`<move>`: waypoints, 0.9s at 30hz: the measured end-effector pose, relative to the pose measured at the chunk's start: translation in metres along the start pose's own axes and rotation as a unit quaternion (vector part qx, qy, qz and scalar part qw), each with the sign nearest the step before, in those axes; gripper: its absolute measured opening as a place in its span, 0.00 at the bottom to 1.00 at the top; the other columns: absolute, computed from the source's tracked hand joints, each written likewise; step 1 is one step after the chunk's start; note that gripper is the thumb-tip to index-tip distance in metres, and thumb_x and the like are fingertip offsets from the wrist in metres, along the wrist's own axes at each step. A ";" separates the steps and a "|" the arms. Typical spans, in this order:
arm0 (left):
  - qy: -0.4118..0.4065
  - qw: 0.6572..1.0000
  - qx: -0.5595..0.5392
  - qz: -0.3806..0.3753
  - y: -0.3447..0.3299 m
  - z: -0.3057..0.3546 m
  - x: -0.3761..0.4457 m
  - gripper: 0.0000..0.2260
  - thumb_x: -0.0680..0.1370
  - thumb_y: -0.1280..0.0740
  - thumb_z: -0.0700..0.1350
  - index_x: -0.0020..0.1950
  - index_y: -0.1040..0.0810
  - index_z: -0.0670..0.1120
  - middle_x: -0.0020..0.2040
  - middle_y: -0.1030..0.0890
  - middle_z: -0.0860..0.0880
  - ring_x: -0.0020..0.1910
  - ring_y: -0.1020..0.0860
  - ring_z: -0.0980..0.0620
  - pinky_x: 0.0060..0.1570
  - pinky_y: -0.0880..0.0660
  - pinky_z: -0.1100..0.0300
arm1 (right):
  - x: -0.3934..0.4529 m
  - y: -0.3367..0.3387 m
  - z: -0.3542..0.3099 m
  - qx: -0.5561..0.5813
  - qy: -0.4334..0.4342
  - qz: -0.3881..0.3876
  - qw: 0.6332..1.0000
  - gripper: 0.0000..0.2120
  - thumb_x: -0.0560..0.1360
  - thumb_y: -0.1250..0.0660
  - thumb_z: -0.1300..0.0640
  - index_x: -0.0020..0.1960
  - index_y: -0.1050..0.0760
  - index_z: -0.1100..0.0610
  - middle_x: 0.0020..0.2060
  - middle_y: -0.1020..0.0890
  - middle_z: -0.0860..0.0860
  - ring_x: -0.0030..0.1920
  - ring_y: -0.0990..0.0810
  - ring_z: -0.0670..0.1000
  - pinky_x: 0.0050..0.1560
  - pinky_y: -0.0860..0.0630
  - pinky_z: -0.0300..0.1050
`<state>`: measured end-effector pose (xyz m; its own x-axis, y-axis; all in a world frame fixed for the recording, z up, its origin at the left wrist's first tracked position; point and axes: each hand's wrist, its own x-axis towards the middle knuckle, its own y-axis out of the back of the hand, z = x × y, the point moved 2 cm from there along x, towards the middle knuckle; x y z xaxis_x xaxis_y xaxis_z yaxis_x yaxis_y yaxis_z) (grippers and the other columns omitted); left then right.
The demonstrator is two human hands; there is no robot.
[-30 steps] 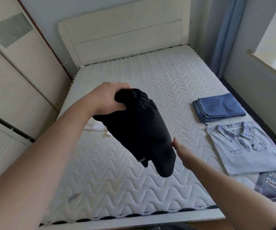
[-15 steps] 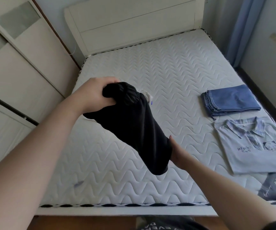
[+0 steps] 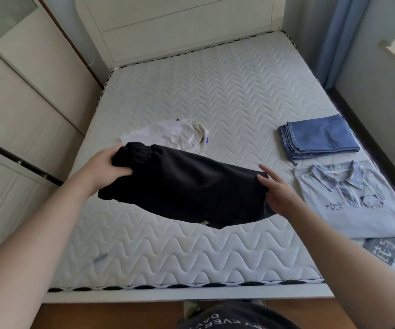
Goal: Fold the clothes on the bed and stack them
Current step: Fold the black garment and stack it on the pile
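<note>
Both hands now stretch the black garment (image 3: 187,188) level: left hand (image 3: 107,166) gripping, right hand (image 3: 278,193) spread beneath, ready to lay flat on the bed (image 3: 227,96).

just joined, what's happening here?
A person is folding laundry at a bed. The left hand grips one bunched end of a black garment held above the mattress; the right hand supports the other end with fingers mostly straight. Folded jeans and a flat light-blue polo shirt lie separately on the right, not stacked. A crumpled white garment waits behind the black one.
</note>
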<state>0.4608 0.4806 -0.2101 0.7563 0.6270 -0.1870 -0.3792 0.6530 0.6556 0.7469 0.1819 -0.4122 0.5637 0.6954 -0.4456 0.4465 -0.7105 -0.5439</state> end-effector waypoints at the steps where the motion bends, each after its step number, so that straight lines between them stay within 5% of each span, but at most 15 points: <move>1: 0.017 1.000 -0.018 -0.001 -0.010 -0.008 0.001 0.17 0.66 0.27 0.43 0.48 0.19 0.64 0.44 0.15 0.58 0.45 0.17 0.59 0.44 0.24 0.57 | -0.002 0.004 -0.007 -0.012 0.010 -0.005 1.000 0.19 0.76 0.33 0.66 0.66 0.23 0.53 0.50 0.16 0.57 0.51 0.16 0.54 0.46 0.19 0.44; 7: 0.087 0.990 -0.110 -0.029 -0.076 -0.057 0.001 0.20 0.62 0.25 0.43 0.53 0.19 0.47 0.46 0.14 0.50 0.51 0.17 0.48 0.48 0.22 0.57 | -0.015 0.028 -0.041 -0.060 0.045 -0.026 0.997 0.18 0.77 0.35 0.69 0.64 0.22 0.55 0.54 0.17 0.56 0.55 0.17 0.54 0.56 0.20 0.46; 11: 0.113 0.972 -0.193 -0.074 -0.113 -0.076 -0.008 0.35 0.55 0.18 0.60 0.58 0.20 0.48 0.54 0.15 0.50 0.54 0.17 0.54 0.53 0.25 0.59 | -0.024 0.052 -0.058 -0.079 0.054 -0.007 0.995 0.17 0.75 0.34 0.67 0.61 0.21 0.54 0.53 0.17 0.55 0.54 0.17 0.54 0.53 0.20 0.45; 14: 0.148 0.952 -0.258 -0.070 -0.143 -0.085 -0.014 0.33 0.57 0.20 0.66 0.55 0.17 0.50 0.55 0.15 0.49 0.55 0.17 0.52 0.55 0.25 0.56 | -0.031 0.071 -0.066 -0.068 0.057 0.018 0.996 0.16 0.75 0.34 0.66 0.61 0.20 0.54 0.50 0.15 0.55 0.51 0.16 0.52 0.49 0.20 0.41; 19: 0.173 0.958 -0.227 -0.023 -0.189 -0.097 -0.027 0.10 0.67 0.23 0.48 0.47 0.16 0.52 0.44 0.14 0.54 0.47 0.16 0.53 0.44 0.24 0.62 | -0.040 0.098 -0.066 -0.102 0.047 0.065 0.992 0.14 0.76 0.32 0.65 0.60 0.21 0.56 0.49 0.15 0.55 0.49 0.15 0.51 0.47 0.20 0.40; 23: 0.160 0.973 -0.162 -0.019 -0.219 -0.117 -0.042 0.16 0.69 0.26 0.34 0.45 0.18 0.56 0.39 0.16 0.56 0.42 0.20 0.55 0.42 0.25 0.62 | -0.040 0.106 -0.051 -0.176 0.039 0.083 0.980 0.13 0.74 0.30 0.66 0.55 0.18 0.53 0.50 0.15 0.56 0.49 0.15 0.53 0.47 0.19 0.41; 27: 0.194 0.970 -0.144 -0.013 -0.232 -0.149 -0.054 0.21 0.71 0.32 0.31 0.42 0.19 0.60 0.38 0.18 0.56 0.40 0.22 0.56 0.41 0.26 0.61 | -0.028 0.107 -0.025 -0.231 0.030 0.094 0.968 0.14 0.73 0.28 0.67 0.51 0.17 0.49 0.56 0.18 0.58 0.58 0.19 0.56 0.60 0.22 0.49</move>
<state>0.4281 0.3586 -0.4613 0.5311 0.6852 -0.4985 -0.5388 0.7271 0.4255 0.7958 0.0839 -0.4403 0.6984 0.5523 -0.4552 0.5880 -0.8054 -0.0750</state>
